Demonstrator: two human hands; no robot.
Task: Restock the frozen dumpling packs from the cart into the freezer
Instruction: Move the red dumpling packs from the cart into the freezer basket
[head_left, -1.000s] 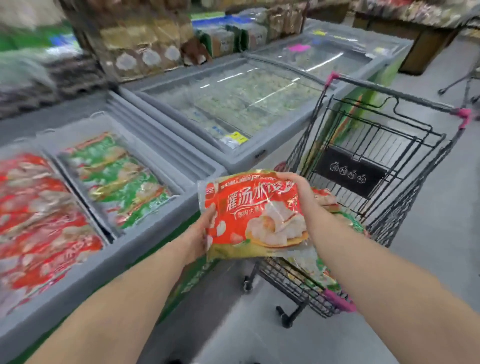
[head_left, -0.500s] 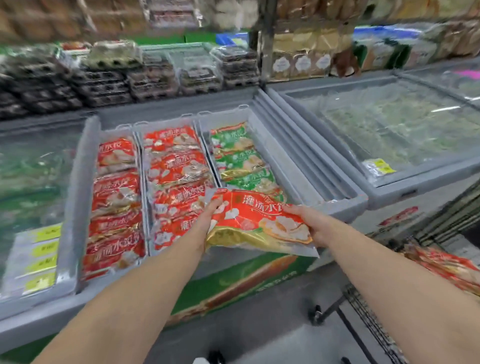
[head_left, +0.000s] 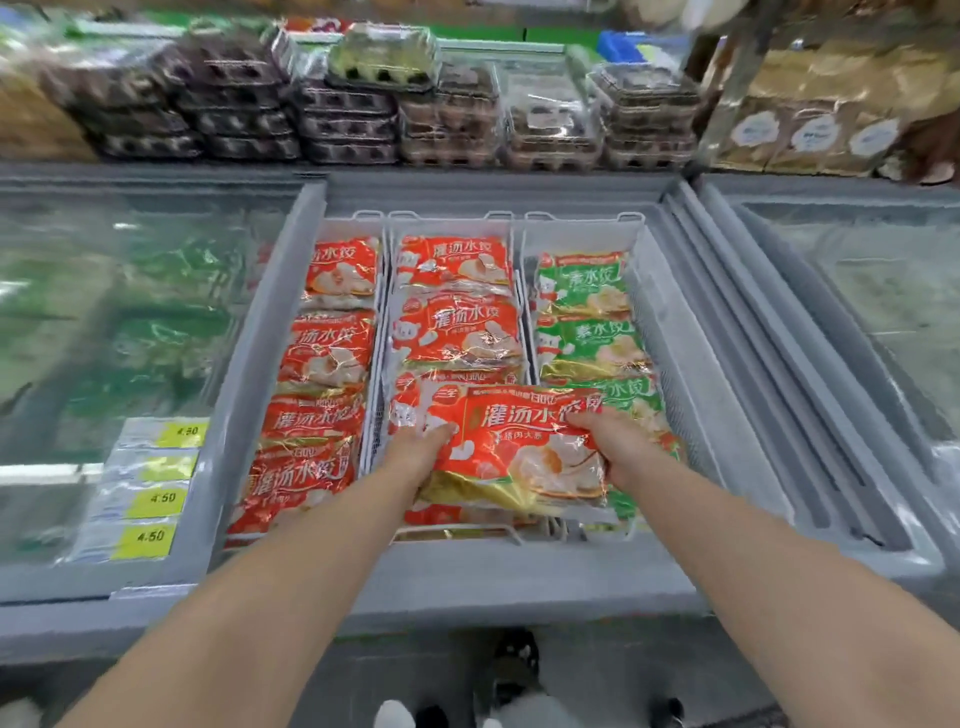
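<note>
— Where's the pack right now?

— I hold the red dumpling pack (head_left: 519, 447) in both hands over the near end of the open freezer (head_left: 519, 582). My left hand (head_left: 415, 452) grips its left edge, fingers curled under and thumb on top. My right hand (head_left: 615, 449) has the right edge, thumb pressed on the printed face, the other fingers hidden beneath.

— So neither hand is loose?

— No, both are clamped on the film, one at each short side.

— Which way does it lie?

— Its long axis runs left to right, between my hands, title at the far side and gold strip toward me. It tilts a little, right side lower and nearer.

— And which bin is under it?

— That's the point. It straddles two. Its left half is over the middle basket (head_left: 452, 532), where the other red packs (head_left: 457, 332) lie. Its right half overlaps the nearest of the green packs (head_left: 592, 348) in the right basket (head_left: 636, 228).

— So where should it go?

— I judge it belongs with the reds, so it wants a shift to my left before I lower it. My left hand is already over that basket; the right has to follow across the wire divider.

— Any risk?

— If I let go here, the right corner would probably land on the green stack.
</note>
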